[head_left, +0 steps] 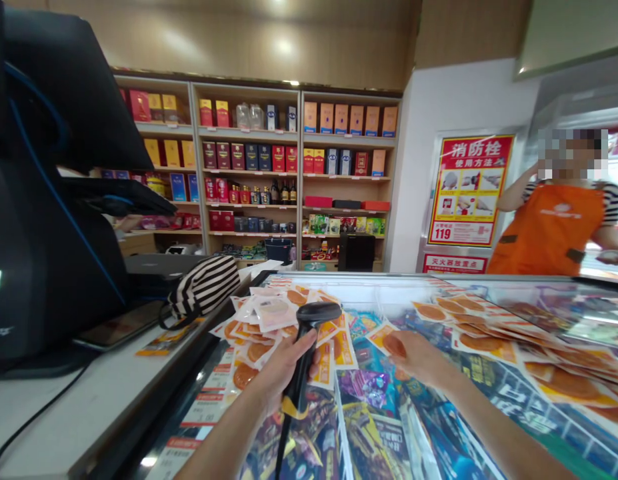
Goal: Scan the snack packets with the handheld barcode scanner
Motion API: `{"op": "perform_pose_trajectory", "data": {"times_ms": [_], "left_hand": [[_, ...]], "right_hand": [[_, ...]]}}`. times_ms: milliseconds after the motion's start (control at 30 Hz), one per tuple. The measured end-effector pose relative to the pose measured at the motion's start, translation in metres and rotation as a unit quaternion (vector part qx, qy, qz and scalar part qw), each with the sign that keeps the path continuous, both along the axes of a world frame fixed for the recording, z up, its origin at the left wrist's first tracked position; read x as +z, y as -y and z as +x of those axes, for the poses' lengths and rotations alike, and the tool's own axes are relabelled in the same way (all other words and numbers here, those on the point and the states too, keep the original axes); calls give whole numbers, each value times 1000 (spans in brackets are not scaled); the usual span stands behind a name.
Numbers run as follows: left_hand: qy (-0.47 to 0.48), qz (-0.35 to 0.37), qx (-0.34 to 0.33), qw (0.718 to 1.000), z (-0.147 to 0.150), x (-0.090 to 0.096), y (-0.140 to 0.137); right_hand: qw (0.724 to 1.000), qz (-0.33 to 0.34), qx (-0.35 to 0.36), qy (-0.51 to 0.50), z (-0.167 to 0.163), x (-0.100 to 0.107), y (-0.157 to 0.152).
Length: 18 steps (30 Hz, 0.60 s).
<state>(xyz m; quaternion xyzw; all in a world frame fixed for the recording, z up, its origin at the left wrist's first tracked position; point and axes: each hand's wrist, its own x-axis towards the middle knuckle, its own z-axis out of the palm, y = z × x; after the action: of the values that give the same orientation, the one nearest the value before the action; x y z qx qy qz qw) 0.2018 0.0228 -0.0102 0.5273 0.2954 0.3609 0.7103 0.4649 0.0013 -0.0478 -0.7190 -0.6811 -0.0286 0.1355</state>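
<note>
My left hand is wrapped round the handle of a black barcode scanner, held upright over the glass top of a display freezer. Its cord drops toward the bottom of the view. In my right hand is a flat snack packet with a round brown disc, pinched by its near edge to the right of the scanner. A heap of similar packets lies on the glass to the left, partly behind the scanner. Another spread of packets lies at the right.
A dark checkout terminal stands on the white counter at the left, near a striped pouch and a phone. Shelves of boxed goods line the back. A person in an orange apron stands at the right.
</note>
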Motion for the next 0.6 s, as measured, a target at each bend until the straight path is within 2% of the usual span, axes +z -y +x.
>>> {"op": "perform_pose_trajectory", "data": {"times_ms": [67, 133, 167, 233, 300, 400, 433, 533, 567, 600], "left_hand": [[2, -3, 8, 1000, 0, 0, 0], [6, -4, 10, 1000, -1, 0, -1], [9, -4, 7, 1000, -2, -1, -1], [19, -9, 1, 1000, -3, 0, -1], [24, -18, -8, 1000, -4, 1, 0], [9, -24, -15, 1000, -2, 5, 6], [0, -21, -12, 1000, -1, 6, 8], [-24, -16, -19, 999, 4, 8, 14], [-28, -17, -30, 999, 5, 8, 16], [-31, -17, -43, 998, 6, 8, 16]], "right_hand": [[1000, 4, -20, 9, 9, -3, -3], [997, 40, -66, 9, 21, -4, -7], [993, 77, -94, -12, 27, -4, -9], [966, 169, -141, -135, 39, -4, -13], [918, 231, -162, -278, 47, -6, -16], [842, 233, -161, -459, 50, -12, -19], [802, 223, -157, -531, 48, -14, -20], [639, 198, -116, -734, 37, -16, -23], [610, 195, -93, -763, 33, -15, -24], [593, 193, -68, -778, 29, -13, -26]]}}
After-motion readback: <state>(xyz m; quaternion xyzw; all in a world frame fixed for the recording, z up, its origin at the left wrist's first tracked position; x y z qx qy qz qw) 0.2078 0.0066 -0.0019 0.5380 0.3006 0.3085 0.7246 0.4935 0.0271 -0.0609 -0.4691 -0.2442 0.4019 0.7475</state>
